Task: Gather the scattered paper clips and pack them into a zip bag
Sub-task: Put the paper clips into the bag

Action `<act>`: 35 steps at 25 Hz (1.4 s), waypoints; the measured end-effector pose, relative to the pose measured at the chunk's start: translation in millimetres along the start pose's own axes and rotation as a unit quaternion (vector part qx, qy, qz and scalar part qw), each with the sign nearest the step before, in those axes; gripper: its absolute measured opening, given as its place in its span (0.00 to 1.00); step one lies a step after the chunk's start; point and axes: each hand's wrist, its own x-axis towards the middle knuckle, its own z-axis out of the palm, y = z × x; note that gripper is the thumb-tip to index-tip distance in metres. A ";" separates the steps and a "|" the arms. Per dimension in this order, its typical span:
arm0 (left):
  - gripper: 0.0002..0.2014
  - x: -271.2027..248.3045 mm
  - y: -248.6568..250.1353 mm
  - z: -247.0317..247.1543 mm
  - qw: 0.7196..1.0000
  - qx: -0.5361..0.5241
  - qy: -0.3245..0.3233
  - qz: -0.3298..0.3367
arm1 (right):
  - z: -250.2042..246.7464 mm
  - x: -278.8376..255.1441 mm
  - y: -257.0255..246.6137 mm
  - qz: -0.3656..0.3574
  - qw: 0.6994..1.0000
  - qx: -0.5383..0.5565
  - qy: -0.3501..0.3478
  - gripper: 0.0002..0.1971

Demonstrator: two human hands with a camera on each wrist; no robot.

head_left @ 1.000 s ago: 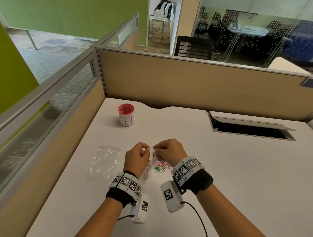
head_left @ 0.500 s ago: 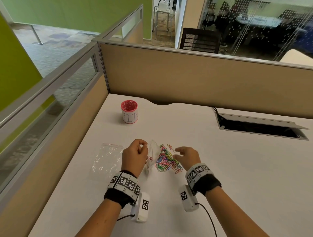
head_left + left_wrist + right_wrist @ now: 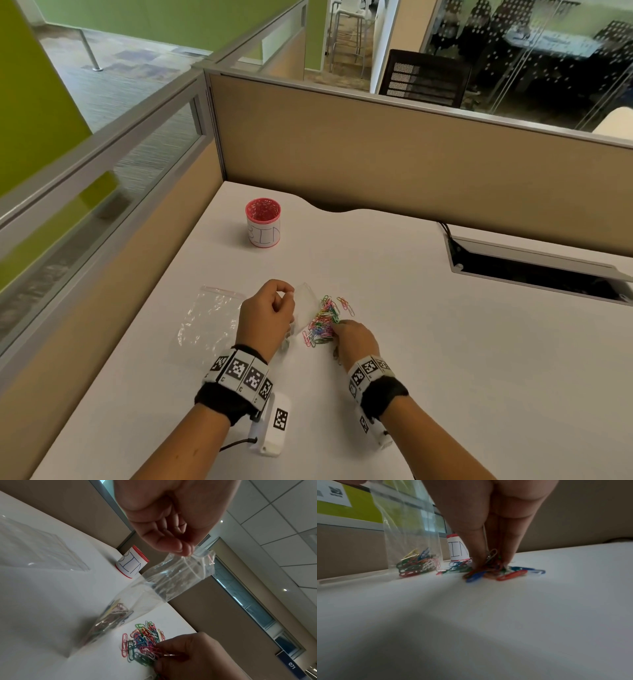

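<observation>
My left hand (image 3: 270,313) pinches the top edge of a clear zip bag (image 3: 306,308) and holds it upright on the white desk. The zip bag (image 3: 154,588) has several coloured clips in its bottom (image 3: 418,563). Just right of it lies a pile of coloured paper clips (image 3: 325,320). My right hand (image 3: 352,337) is down on the near side of the pile, and its fingertips (image 3: 479,561) pinch a bunch of paper clips (image 3: 493,566) against the desk.
A second clear zip bag (image 3: 209,317) lies flat to the left of my left hand. A red cup labelled BIN (image 3: 263,222) stands farther back. A cable slot (image 3: 534,270) opens at the back right. Beige partitions close the desk's far and left sides.
My right hand left the bag's mouth, moved right over the pile, then came down on its near side and closed on clips. The left hand kept the bag upright.
</observation>
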 end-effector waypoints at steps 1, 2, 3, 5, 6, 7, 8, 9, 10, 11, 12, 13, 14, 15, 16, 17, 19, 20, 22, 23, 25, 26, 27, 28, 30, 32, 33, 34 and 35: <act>0.05 -1.3 0.0 0.4 1.000 0.001 -0.001 0.001 | -3.5 0.3 2.2 0.003 1.000 -0.002 0.005 0.13; 0.05 -2.9 0.0 0.7 1.000 0.003 -0.003 0.003 | -7.6 0.1 4.7 0.006 1.000 0.012 0.019 0.14; 0.05 -4.6 0.5 0.9 1.000 0.002 -0.006 0.004 | -12.8 -0.8 6.2 0.012 0.998 0.042 0.036 0.14; 0.05 -7.8 1.4 1.4 1.000 -0.002 -0.015 0.007 | -25.0 -4.2 11.5 0.038 0.987 0.136 0.073 0.12; 0.05 -8.9 1.4 2.2 1.000 -0.001 -0.018 0.010 | -30.5 -5.9 15.3 0.060 0.976 0.192 0.087 0.10; 0.06 -10.0 1.3 3.0 1.000 0.002 -0.021 0.012 | -35.7 -8.5 19.5 0.088 0.959 0.252 0.092 0.09; 0.06 -10.9 1.1 3.6 1.000 0.003 -0.023 0.014 | -40.5 -11.1 23.5 0.113 0.937 0.318 0.092 0.08; 0.05 -12.0 0.7 4.4 1.000 0.001 -0.026 0.015 | -46.4 -15.3 27.2 0.134 0.910 0.381 0.090 0.07; 0.05 -13.2 0.7 4.8 0.999 -0.003 -0.029 0.015 | -52.7 -20.1 30.1 0.146 0.882 0.440 0.087 0.06; 0.05 -14.2 -0.1 5.2 0.999 -0.005 -0.032 0.014 | -60.2 -25.6 31.4 0.150 0.854 0.492 0.080 0.06; 0.05 -15.4 0.2 5.4 0.999 -0.008 -0.035 0.013 | -69.3 -31.4 32.0 0.147 0.828 0.536 0.073 0.07; 0.05 -16.5 0.2 5.5 0.999 -0.008 -0.038 0.012 | -78.9 -37.5 31.3 0.137 0.809 0.567 0.067 0.08; 0.05 -17.7 0.3 5.6 0.999 -0.006 -0.041 0.015 | -90.1 -44.3 29.5 0.122 0.797 0.588 0.065 0.09; 0.05 -18.3 0.5 5.8 0.999 -0.003 -0.042 0.019 | -100.6 -50.0 27.2 0.107 0.786 0.606 0.064 0.09; 0.05 -18.5 0.7 6.7 0.999 0.002 -0.045 0.022 | -110.1 -55.0 23.9 0.092 0.774 0.624 0.061 0.09; 0.05 -18.5 1.5 7.3 0.999 0.006 -0.047 0.026 | -119.2 -59.7 19.3 0.079 0.762 0.641 0.054 0.08; 0.06 -18.0 2.7 8.7 0.998 0.015 -0.053 0.029 | -132.5 -66.7 6.5 0.054 0.742 0.667 0.037 0.07; 0.06 -17.9 3.4 8.8 0.998 0.017 -0.057 0.029 | -136.6 -69.2 -1.2 0.041 0.741 0.670 0.030 0.07; 0.06 -18.1 4.5 8.9 0.997 0.017 -0.064 0.025 | -138.9 -71.5 -16.6 0.022 0.768 0.639 0.022 0.07; 0.05 -18.5 5.3 8.5 0.997 0.016 -0.065 0.023 | -137.3 -71.5 -23.8 0.015 0.802 0.596 0.025 0.07; 0.05 -19.2 7.0 6.8 0.997 0.015 -0.067 0.022 | -130.5 -68.4 -36.7 0.006 0.882 0.469 0.044 0.07; 0.05 -19.2 7.6 6.2 0.997 0.013 -0.068 0.021 | -127.0 -65.9 -42.9 0.002 0.912 0.406 0.054 0.07; 0.05 -18.9 7.8 5.7 0.997 0.012 -0.068 0.020 | -123.4 -63.1 -48.6 -0.001 0.932 0.356 0.063 0.08; 0.05 -18.2 7.9 5.3 0.998 0.008 -0.067 0.018 | -120.4 -60.0 -53.9 -0.003 0.944 0.321 0.070 0.08; 0.05 -17.7 8.3 4.1 0.998 0.004 -0.064 0.015 | -116.1 -55.8 -61.5 -0.009 0.953 0.289 0.085 0.09; 0.05 -17.9 8.7 1.7 0.998 0.010 -0.061 0.019 | -114.0 -53.8 -63.1 -0.004 0.941 0.324 0.102 0.08; 0.06 -17.9 9.0 0.7 0.998 0.010 -0.060 0.020 | -114.5 -53.8 -60.4 0.006 0.928 0.356 0.111 0.07; 0.06 -17.3 7.9 -0.3 0.998 0.009 -0.057 0.019 | -114.4 -53.4 -56.1 0.019 0.915 0.383 0.122 0.07; 0.06 -16.4 6.3 -0.9 0.998 0.008 -0.054 0.019 | -113.6 -52.1 -49.0 0.033 0.906 0.400 0.136 0.06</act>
